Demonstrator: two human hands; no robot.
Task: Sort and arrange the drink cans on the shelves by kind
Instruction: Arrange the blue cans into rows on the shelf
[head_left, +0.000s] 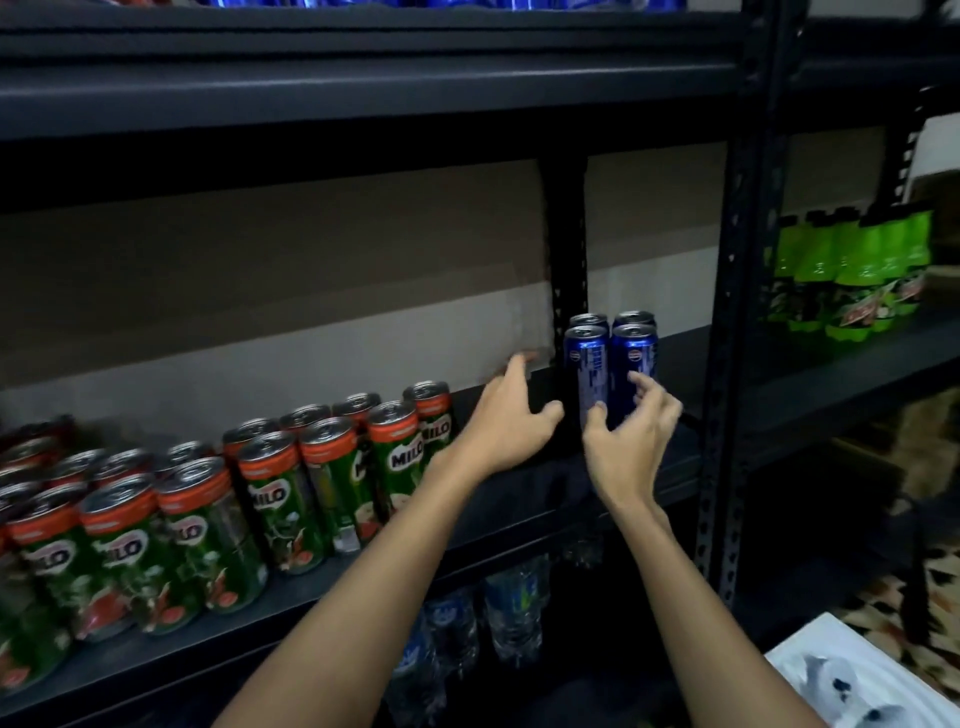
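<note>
Shelf: a dark metal shelf (363, 582) at about chest level, with a pale board behind it and a black upright post (566, 249) at the back.
Blue cans: four blue cans (610, 364) stand upright in a tight two-by-two block at the right end of the shelf, just right of the post.
Green cans: a long double row of green cans (270, 493) with orange bands fills the left part of the shelf (the word MILO shows on several), well apart from the blue ones.
Left hand: the left hand (511, 415) hovers over the bare stretch between the two groups, fingers spread and relaxed, holding nothing.
Right hand: the right hand (631, 441) is just in front of the blue block, fingers loosely curved toward the front cans; I cannot tell whether the fingertips touch them, and it grips nothing.
Next bay: green bottles (852, 275) stand packed together on the shelf to the right.
Below: clear water bottles (514, 608) show on the level underneath.
</note>
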